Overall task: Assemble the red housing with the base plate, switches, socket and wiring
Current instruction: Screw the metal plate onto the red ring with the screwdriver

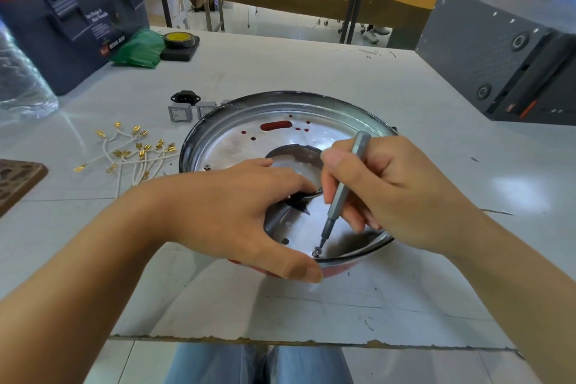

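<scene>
The right hand [386, 193] grips a slim grey screwdriver [341, 190] like a pen, its shaft tilted so the tip drops onto a small screw [317, 251] at roughly six o'clock on the base plate [249, 146]. The pen grip probably serves fine, low-torque turning close to the rim. The left hand [246, 212] is curled around the near edge of the red housing [335, 271], thumb outside on the red wall and fingers hooked into the plate's central opening, seemingly to stop housing and plate from rotating under the driver.

The silver plate lies seated inside the housing, which rests upside-down on the counter [405, 87] directly before the person. One screw is under the tip; a second fastener seems to sit at about nine o'clock on the plate, though it is small.

Outward at ten to eleven o'clock from the housing wait the unfitted parts: one black socket [185, 97] and three grey switches [180, 114], the third mostly hidden behind the rim. At nine o'clock lies a loose tangle of white wires [134, 156] with gold terminals, too interlaced to count. These placements suggest wiring comes after the plate is fastened.
</scene>
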`<state>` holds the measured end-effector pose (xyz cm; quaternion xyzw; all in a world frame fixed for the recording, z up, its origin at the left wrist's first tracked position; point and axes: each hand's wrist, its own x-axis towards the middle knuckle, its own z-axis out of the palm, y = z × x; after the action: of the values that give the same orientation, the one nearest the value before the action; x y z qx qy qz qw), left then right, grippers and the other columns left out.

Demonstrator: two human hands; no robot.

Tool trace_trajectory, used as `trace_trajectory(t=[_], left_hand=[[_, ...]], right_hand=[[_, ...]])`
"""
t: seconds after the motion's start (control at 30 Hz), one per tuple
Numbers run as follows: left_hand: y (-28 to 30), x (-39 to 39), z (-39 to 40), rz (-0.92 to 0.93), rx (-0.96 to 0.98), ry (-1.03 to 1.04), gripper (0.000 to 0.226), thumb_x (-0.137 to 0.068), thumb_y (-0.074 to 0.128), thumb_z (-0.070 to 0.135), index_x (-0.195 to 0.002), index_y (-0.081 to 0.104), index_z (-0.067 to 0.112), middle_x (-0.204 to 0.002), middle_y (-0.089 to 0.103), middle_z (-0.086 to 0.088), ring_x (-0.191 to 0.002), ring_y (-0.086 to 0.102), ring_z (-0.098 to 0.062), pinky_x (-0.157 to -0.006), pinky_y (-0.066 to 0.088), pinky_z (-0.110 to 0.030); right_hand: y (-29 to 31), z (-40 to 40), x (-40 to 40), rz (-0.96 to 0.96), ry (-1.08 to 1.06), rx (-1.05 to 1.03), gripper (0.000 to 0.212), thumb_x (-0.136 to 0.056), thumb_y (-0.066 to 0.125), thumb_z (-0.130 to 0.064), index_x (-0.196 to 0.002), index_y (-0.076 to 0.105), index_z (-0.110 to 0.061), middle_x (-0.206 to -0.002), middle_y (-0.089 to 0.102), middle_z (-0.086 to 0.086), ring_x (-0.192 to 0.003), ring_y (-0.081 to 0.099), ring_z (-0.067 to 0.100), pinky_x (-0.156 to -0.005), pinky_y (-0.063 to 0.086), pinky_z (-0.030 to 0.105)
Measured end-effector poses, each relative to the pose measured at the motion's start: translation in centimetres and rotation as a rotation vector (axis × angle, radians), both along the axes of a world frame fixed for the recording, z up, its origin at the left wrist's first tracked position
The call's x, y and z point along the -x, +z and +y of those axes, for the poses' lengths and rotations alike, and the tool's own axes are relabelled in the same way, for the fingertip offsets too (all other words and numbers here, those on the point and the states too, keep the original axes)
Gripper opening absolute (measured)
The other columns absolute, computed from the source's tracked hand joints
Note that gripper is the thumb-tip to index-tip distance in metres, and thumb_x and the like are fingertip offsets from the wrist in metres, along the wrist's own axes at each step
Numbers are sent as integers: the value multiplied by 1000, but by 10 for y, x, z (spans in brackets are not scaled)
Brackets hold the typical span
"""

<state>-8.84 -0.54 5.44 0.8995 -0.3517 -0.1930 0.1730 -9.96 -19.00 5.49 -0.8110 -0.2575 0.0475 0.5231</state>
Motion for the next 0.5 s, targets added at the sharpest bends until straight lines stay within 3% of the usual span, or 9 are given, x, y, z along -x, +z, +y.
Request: trace_trajectory(t=[0.27,0.5], left_hand=[[0,0,0,7,1,-8,69,-57,49,78,-117,47,42,-112,51,18,-115,43,-10,-96,42,-32],[-1,-1,0,11,8,-20,68,-60,51,76,-118,47,41,-115,52,17,-117,42,-12,-96,41,-33]], right_hand=[[-3,-2,-2,-37,26,54,41,-98,43,-26,-60,58,-22,-40,51,-2,-35,43,5,-44,34,7],[-3,-2,-1,-33,58,79,35,-93,45,-29,-62,59,-21,-42,53,0,-36,45,6,-45,36,11]])
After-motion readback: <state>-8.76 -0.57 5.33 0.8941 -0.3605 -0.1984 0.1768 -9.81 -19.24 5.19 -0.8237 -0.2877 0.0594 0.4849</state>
